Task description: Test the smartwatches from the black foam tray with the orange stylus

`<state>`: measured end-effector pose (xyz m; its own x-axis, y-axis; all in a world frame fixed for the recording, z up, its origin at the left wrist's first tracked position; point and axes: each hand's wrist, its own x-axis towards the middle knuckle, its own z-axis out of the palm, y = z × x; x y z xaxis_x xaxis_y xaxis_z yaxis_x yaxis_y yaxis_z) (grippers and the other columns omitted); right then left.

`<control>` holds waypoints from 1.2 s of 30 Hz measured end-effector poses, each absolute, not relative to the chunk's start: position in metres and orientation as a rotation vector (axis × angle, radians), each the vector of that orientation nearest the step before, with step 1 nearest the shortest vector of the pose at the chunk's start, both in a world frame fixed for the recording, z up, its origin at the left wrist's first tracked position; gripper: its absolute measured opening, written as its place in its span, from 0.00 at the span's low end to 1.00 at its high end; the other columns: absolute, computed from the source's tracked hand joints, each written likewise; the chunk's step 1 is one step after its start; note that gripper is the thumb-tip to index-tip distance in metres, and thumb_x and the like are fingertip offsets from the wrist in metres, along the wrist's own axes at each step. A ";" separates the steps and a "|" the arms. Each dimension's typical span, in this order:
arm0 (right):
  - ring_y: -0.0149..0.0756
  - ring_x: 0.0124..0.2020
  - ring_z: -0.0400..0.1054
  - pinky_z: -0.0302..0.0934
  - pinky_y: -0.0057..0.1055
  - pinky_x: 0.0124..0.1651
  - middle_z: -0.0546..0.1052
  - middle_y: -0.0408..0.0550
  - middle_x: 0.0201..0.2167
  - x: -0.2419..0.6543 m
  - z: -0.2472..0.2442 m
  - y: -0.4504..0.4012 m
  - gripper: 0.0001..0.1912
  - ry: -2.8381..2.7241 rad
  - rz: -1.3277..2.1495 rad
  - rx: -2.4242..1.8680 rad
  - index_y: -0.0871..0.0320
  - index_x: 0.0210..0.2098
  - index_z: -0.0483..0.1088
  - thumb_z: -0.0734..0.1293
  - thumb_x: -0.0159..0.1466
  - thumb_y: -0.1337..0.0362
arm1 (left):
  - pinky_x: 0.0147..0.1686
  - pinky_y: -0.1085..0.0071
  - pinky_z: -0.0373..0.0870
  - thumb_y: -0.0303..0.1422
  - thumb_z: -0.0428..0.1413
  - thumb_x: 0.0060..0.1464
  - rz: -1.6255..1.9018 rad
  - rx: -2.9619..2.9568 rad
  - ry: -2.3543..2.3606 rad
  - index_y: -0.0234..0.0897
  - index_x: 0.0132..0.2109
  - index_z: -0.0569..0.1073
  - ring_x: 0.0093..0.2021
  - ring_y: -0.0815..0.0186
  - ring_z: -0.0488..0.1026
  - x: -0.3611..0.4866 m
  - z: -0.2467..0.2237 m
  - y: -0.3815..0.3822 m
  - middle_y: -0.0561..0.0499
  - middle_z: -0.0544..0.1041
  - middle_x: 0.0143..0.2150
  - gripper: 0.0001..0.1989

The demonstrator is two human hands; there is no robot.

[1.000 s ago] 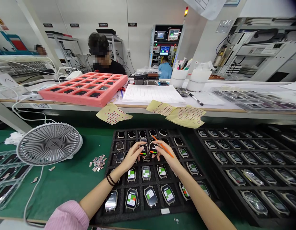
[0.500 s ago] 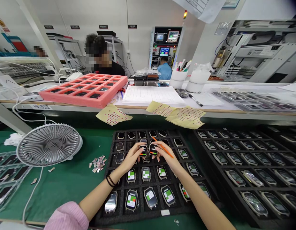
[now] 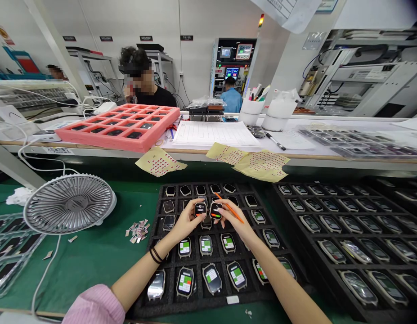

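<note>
While a long electronics assembly room stretches ahead, with a test machine with lit screens (image 3: pixel 233 58) at 12 o'clock and a co-worker in a black top (image 3: pixel 154 96) across the bench, the working area is formed by a green mat (image 3: pixel 93 265) below. A black foam tray (image 3: pixel 195 307) of smartwatch bodies is set directly under the hands, and a second, similar tray (image 3: pixel 329 225) is laid out at 3 o'clock. A pink foam tray (image 3: pixel 117 146) is placed on the far bench at 11 o'clock, a grey desk fan (image 3: pixel 69 203) stands at 9 o'clock, and a small heap of copper-coloured scraps (image 3: pixel 138 227) lies at 9 o'clock, just beside the black tray.

Two lit watch bodies are held over the middle of that tray, close together. The left watch body (image 3: pixel 200 209) is pinched narrowly by the left hand (image 3: pixel 184 221), and the right watch body (image 3: pixel 215 210) is gripped the same way by the right hand (image 3: pixel 233 220), with a thin orange stylus (image 3: pixel 230 209) held across that hand's fingers. The step in hand is judged to be the handling of these two units — any setting-down would call for an open cell, a loosened pinch and the stylus kept clear.
</note>
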<state>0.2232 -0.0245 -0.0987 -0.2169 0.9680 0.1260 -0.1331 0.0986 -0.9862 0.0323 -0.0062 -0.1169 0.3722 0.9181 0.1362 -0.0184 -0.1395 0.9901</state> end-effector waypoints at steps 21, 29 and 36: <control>0.35 0.25 0.73 0.61 0.28 0.22 0.73 0.44 0.29 0.224 -0.101 -0.025 0.12 -1.329 1.329 -0.923 0.54 0.44 0.68 0.65 0.62 0.57 | 0.18 0.79 0.60 0.43 0.54 0.56 0.992 1.429 0.855 0.39 0.56 0.62 0.30 0.69 0.69 0.031 -0.117 -0.006 0.47 0.70 0.42 0.23; 0.34 0.25 0.72 0.62 0.28 0.23 0.73 0.43 0.29 0.224 -0.103 -0.024 0.12 -1.346 1.320 -0.913 0.55 0.44 0.68 0.65 0.63 0.57 | 0.19 0.79 0.61 0.44 0.52 0.57 0.994 1.421 0.868 0.40 0.55 0.63 0.29 0.70 0.67 0.030 -0.119 -0.004 0.51 0.67 0.36 0.23; 0.35 0.29 0.73 0.62 0.27 0.23 0.73 0.46 0.35 0.223 -0.106 -0.024 0.16 -1.362 1.359 -0.902 0.53 0.47 0.65 0.67 0.61 0.58 | 0.20 0.78 0.62 0.44 0.51 0.57 0.999 1.429 0.879 0.40 0.55 0.64 0.28 0.71 0.65 0.030 -0.117 -0.004 0.51 0.66 0.36 0.22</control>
